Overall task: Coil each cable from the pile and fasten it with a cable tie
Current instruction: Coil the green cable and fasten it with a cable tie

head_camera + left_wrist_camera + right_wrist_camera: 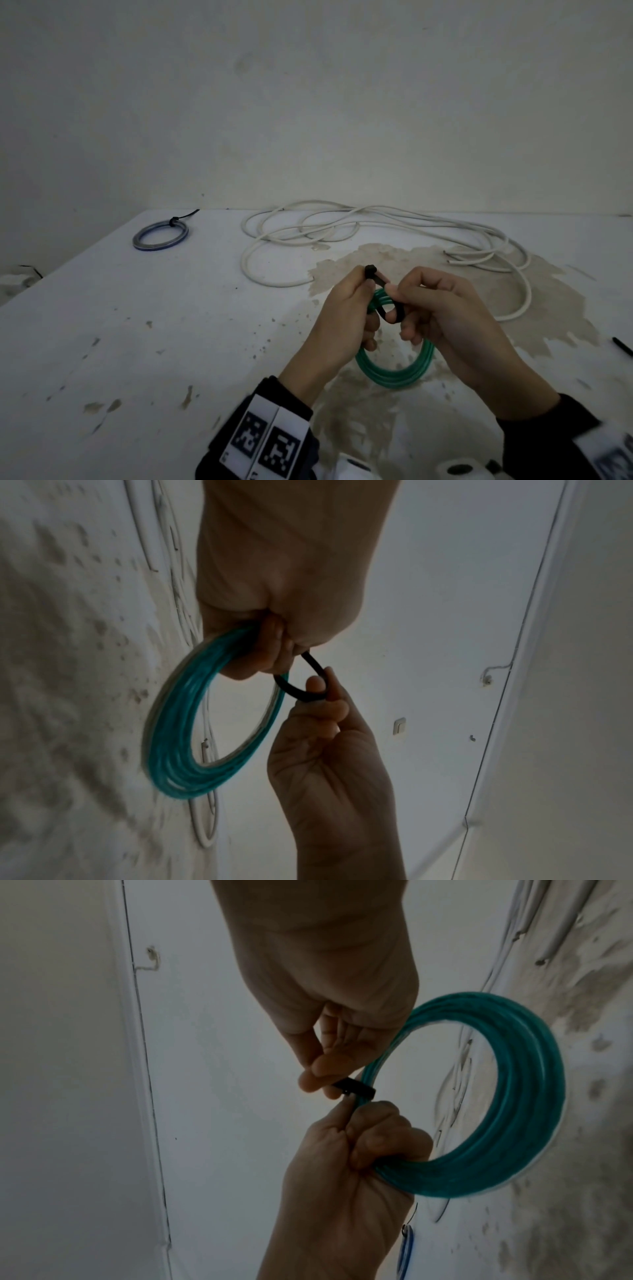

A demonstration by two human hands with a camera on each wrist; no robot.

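**Green cable coil held up, black tie looped round it**

Green cable (394,371), wound into a ring of several turns, hangs in the air between both hands above the stained tabletop (137,325). The left hand (346,315) is clenched round the top of the coil, fingers curled over the bundled turns; its palm side is hidden in the head view, but the right wrist view shows the fist closed on the strands. A black cable tie (378,284) wraps the coil just beside that fist. Its square head sticks up above the left thumb, and its strap curves down into a small loop. The right hand (442,311) pinches this strap between thumb and forefinger; the other fingers are curled loosely below. Whether the strap's end has passed through the head cannot be made out, since the fingers cover that spot in every view.

Further back on the tabletop lies a loose white cable (376,233) in sprawling loops, its far side partly lost against the wall. To the left rests a blue cable coil (161,236), already bound with a black tie whose tail points away. At the right edge a short black strip (621,346) is cut off by the frame. Both wrist views are dim and blurred by motion.
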